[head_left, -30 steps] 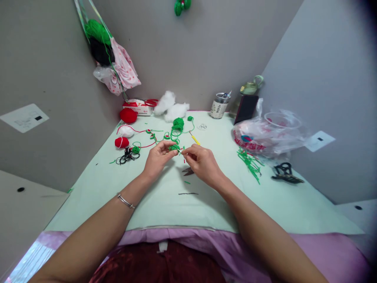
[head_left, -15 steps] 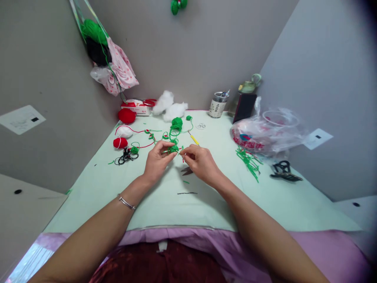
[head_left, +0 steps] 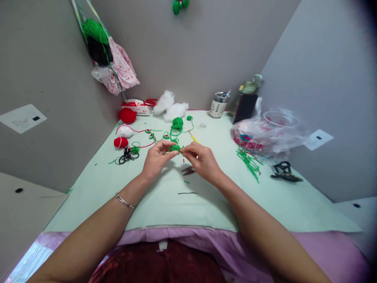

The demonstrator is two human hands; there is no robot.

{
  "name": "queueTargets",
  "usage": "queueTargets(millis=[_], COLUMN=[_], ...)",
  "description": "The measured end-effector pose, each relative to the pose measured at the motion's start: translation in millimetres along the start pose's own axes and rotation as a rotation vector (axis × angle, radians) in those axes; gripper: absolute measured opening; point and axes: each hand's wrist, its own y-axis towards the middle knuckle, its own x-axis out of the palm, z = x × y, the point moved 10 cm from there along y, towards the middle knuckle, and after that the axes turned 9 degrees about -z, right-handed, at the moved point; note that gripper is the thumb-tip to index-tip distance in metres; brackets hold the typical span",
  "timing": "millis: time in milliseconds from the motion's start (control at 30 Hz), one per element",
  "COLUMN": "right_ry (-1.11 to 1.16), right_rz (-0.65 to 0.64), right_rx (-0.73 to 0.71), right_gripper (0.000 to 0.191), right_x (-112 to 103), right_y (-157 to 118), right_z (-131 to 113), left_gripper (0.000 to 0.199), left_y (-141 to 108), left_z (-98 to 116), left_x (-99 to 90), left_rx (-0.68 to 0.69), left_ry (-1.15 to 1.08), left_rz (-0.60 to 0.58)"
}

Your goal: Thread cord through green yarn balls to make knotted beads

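Note:
Between thumb and fingers, my left hand (head_left: 158, 157) pinches a small round green crocheted piece (head_left: 174, 148) above the table. My right hand (head_left: 201, 158) meets the piece's right edge, thumb and fingertips pressed together; what they grip is too small to make out. Just beyond my hands lies a ball of green yarn (head_left: 177, 124), its strand running toward the piece. A yellow-handled crochet hook (head_left: 194, 138) rests behind my right hand. Dark thread snips (head_left: 188, 170) lie under that hand, partly covered by it.
Red yarn balls (head_left: 127, 115), a tangle of black yarn (head_left: 128, 156) and white stuffing (head_left: 176, 111) sit left and back. On the right are a pen tin (head_left: 218, 105), a phone (head_left: 245, 108), a plastic bag (head_left: 265, 131), green yarn scraps (head_left: 249, 163) and a black hair claw (head_left: 285, 172).
The green piece has turned slightly in my left hand and shows more of its surface. A thin pale shaft seen between my fingertips earlier is no longer visible. Both hands stay nearly in place.

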Motion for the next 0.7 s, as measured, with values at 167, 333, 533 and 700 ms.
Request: queueTargets(millis=[167, 333, 533, 700], right_ry=[0.010, 0.140, 0.448, 0.459], right_rz=[0.029, 0.042, 0.019, -0.019], right_rx=[0.044, 0.156, 0.214, 0.252], right_gripper=[0.010, 0.007, 0.011, 0.024], right_x=[-0.7, 3.6, 6.5, -1.7], right_y=[-0.8, -1.8, 1.6, 4.3], right_z=[1.1, 14.5, 24.3, 27.0], left_gripper=[0.029, 0.028, 0.032, 0.041], left_y=[0.0, -2.3, -3.4, -4.4], left_z=[3.1, 1.6, -7.9, -20.3], left_x=[3.6, 7.3, 15.4, 25.5], left_rx=[0.029, 0.018, -0.084, -0.236], left_ry=[0.000, 0.010, -0.078, -0.248], left_rz=[-0.001, -0.011, -0.064, -0.136])
